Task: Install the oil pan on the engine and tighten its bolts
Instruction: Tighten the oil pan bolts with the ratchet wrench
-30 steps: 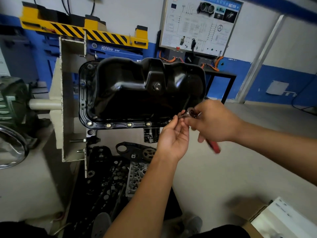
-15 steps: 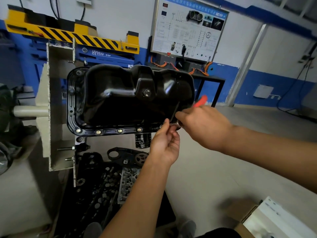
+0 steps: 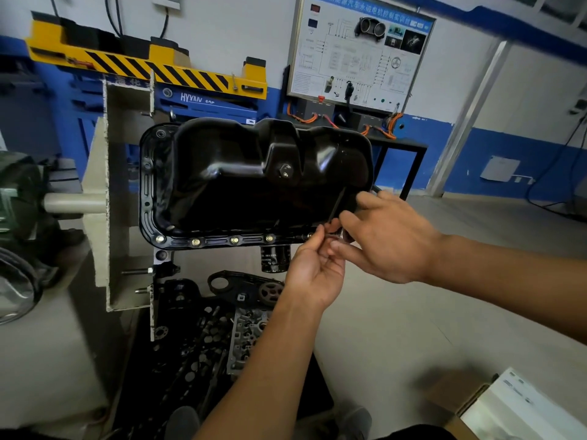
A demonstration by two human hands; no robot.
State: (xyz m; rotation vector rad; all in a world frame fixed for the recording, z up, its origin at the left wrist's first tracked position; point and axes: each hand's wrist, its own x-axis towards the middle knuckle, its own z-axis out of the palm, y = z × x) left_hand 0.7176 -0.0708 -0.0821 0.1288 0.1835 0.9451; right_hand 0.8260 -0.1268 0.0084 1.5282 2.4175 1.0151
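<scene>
1. Fingers (image 3: 318, 241) of the left hand (image 3: 313, 271) pinch the wrench (image 3: 344, 235) head at the lower right corner of the oil pan (image 3: 241, 185).
2. Right hand (image 3: 387, 236) fingers curl round the wrench.
3. The pan stands upright beside the beige stand plate (image 3: 127, 198), with four bolts (image 3: 234, 240) along its lower flange.
</scene>
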